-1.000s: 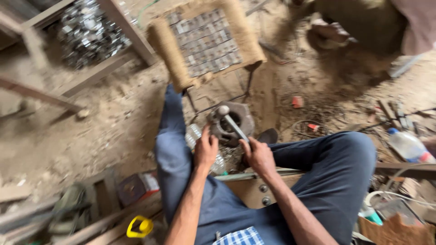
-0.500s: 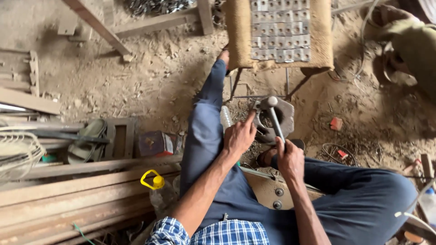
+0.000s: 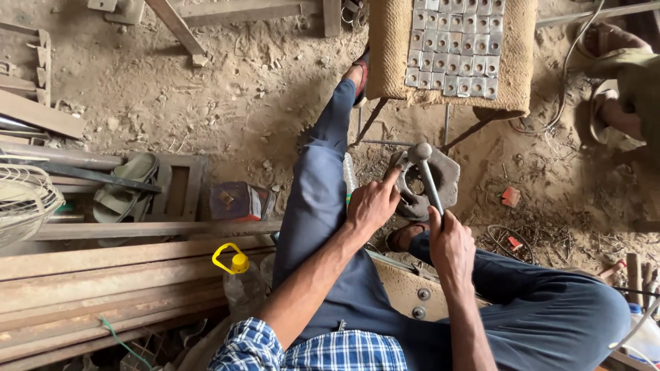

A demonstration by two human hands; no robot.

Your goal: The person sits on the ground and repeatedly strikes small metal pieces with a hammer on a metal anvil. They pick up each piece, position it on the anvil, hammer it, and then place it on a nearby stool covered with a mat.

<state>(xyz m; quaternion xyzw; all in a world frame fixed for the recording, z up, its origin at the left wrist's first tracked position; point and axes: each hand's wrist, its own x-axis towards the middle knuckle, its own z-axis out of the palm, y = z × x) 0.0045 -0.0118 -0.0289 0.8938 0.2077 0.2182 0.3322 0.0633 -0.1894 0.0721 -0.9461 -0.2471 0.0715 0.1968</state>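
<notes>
Sandy workshop floor point(image 3: 206, 103) now fills my steadier view: right hand point(image 3: 450, 244) grips the grey steel hammer point(image 3: 427, 175), left hand point(image 3: 371, 203) fingers pinching something unseen on the round grey die block point(image 3: 447, 182).

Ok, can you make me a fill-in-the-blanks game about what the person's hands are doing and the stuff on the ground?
1. The right hand grips the thin metal ____ of the hammer.
2. The left hand touches the round grey metal block with its ____.
3. The clear plastic bottle has a ____ cap.
4. The small square metal plates lie in rows on a ____ cloth.

Missing words: handle; fingertips; yellow; burlap
</notes>
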